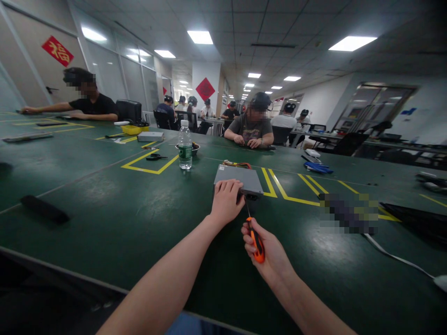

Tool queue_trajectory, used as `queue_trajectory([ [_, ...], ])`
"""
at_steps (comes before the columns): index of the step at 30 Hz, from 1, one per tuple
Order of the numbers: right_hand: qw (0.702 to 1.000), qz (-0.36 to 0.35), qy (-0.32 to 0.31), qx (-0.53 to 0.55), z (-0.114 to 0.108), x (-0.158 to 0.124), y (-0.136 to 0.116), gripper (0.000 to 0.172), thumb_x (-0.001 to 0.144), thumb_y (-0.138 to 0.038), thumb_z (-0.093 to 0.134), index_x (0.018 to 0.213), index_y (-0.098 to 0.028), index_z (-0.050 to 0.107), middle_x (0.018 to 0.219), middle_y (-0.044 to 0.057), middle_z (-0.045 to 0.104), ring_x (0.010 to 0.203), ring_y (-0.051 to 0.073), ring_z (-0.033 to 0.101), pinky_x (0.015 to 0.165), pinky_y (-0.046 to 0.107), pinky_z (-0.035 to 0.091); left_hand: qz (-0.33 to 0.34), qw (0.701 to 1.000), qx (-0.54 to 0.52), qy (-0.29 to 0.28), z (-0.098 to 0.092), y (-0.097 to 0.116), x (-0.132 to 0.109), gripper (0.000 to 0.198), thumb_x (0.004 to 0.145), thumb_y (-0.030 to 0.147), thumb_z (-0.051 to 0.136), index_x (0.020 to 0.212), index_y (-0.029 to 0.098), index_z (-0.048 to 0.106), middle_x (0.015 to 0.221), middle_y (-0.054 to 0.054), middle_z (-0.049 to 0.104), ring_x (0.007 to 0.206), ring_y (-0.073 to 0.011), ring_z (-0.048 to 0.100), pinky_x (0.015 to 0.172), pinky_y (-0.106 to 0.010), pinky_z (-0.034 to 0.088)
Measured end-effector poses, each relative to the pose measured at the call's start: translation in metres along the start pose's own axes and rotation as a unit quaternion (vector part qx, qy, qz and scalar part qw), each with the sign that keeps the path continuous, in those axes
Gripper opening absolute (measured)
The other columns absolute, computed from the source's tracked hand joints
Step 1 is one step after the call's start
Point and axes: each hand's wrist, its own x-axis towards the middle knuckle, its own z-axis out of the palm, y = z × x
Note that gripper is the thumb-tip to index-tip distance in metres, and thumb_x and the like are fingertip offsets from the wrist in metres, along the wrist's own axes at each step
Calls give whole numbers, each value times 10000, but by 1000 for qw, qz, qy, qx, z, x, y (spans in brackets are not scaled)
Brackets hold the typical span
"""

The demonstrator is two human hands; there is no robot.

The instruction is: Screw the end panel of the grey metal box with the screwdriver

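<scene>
A grey metal computer power supply (246,177) lies on the green table, with a bundle of coloured cables (238,164) behind it. My left hand (227,200) grips its near left part, fingers bent over the top and thumb down at the front face. In my right hand (267,242) is an orange and black screwdriver (257,244), its handle wrapped by the fingers. The shaft points up and away toward the front face of the power supply, close to my left thumb. Whether the tip sits in a screw is too small to tell.
Beyond the power supply stand a water bottle (185,146) and a metal bowl (196,149). A dark object (45,208) lies at left, a white cable (394,256) at right. Yellow tape (300,201) marks the green table (122,237). A person (251,128) sits across, another (92,104) at left.
</scene>
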Motion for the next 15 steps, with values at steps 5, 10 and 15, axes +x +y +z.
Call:
queue_trajectory([
  [5, 1000, 15, -15, 10, 1, -2, -2, 279, 930, -222, 349, 814, -77, 558, 576, -5, 483, 378, 17, 364, 304, 107, 284, 1, 1000, 0, -9, -2, 0, 0, 273, 784, 220, 528, 1056, 216, 500, 1140, -47, 555, 1101, -210, 456, 976, -394, 289],
  [10, 1000, -9, 13, -12, 1, 0, -1, 157, 878, -206, 465, 763, -121, 529, 588, -14, 493, 392, 21, 377, 294, 99, 258, 0, 1000, 1, -15, -2, 0, 0, 270, 791, 208, 513, 1060, 216, 498, 1139, -52, 554, 1104, -216, 455, 969, -400, 289],
  [15, 999, -22, 13, -21, -2, -1, 0, 146, 858, -189, 500, 732, -122, 530, 601, -15, 505, 399, 17, 401, 308, 96, 284, 3, 1000, 1, -10, -3, 0, 0, 269, 787, 205, 522, 1054, 212, 497, 1139, -48, 554, 1102, -208, 456, 976, -392, 287],
])
